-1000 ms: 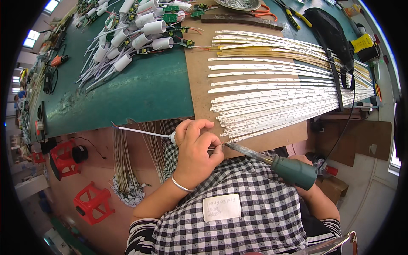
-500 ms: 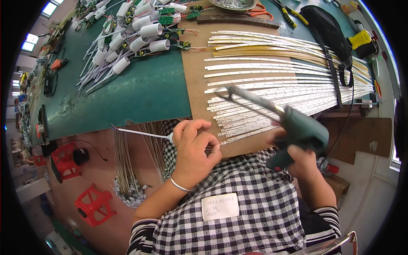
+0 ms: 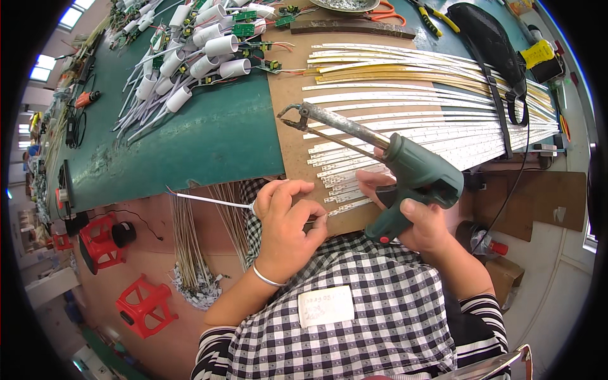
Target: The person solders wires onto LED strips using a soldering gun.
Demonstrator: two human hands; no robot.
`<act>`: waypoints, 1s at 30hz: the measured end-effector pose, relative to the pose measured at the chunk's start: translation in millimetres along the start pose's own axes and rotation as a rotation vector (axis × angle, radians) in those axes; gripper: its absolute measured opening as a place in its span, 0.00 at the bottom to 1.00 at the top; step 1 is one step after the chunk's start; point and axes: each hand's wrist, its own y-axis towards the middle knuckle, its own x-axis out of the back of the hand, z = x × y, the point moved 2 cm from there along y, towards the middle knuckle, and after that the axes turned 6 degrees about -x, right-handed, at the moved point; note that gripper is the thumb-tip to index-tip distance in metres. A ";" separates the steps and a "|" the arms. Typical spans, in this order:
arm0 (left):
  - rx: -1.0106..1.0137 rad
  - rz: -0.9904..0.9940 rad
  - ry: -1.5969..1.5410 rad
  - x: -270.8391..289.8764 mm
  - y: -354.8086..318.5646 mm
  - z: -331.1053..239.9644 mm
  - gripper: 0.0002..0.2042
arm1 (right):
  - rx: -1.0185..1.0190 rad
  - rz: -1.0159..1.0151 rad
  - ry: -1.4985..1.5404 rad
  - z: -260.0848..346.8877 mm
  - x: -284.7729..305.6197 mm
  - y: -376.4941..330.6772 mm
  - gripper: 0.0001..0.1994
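A green soldering gun (image 3: 423, 171) with a long metal barrel is gripped by my right hand (image 3: 423, 223). Its bent tip points left, above the near-left ends of the white LED strips (image 3: 386, 136). My left hand (image 3: 288, 218) is pinched at the board's front edge, beside the end of the nearest strip. A white cable (image 3: 212, 201) with bared wire ends sticks out leftward from behind this hand. The hand closes on the cable's other end, and its fingers hide most of that part. Whether the pinch also touches the strip is hidden.
White tubular caps with circuit boards and cables (image 3: 221, 45) lie heaped on the green table (image 3: 209, 139). Scissors (image 3: 387, 12), pliers (image 3: 430, 22) and a black bag (image 3: 487, 44) lie at the back. Red stools (image 3: 144, 307) stand on the floor at left.
My right hand has brought the soldering gun leftward and slightly farther away, its tip now past the strip ends. My left hand stays almost in place.
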 end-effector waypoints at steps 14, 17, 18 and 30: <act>-0.108 0.007 -0.028 4.1 -3.7 6.1 0.08 | 0.007 -0.008 -0.012 -0.6 -1.3 -0.3 0.39; -0.213 -0.019 0.148 8.8 -2.6 2.5 0.08 | 0.012 -0.012 -0.007 -0.6 -1.1 -0.3 0.39; -0.259 -0.002 0.186 9.9 -1.7 2.3 0.08 | 0.010 -0.011 -0.003 -0.4 -1.5 -0.3 0.39; -0.490 -0.002 0.317 13.4 1.0 2.0 0.06 | 0.198 -0.157 -0.887 24.8 33.2 -91.6 0.14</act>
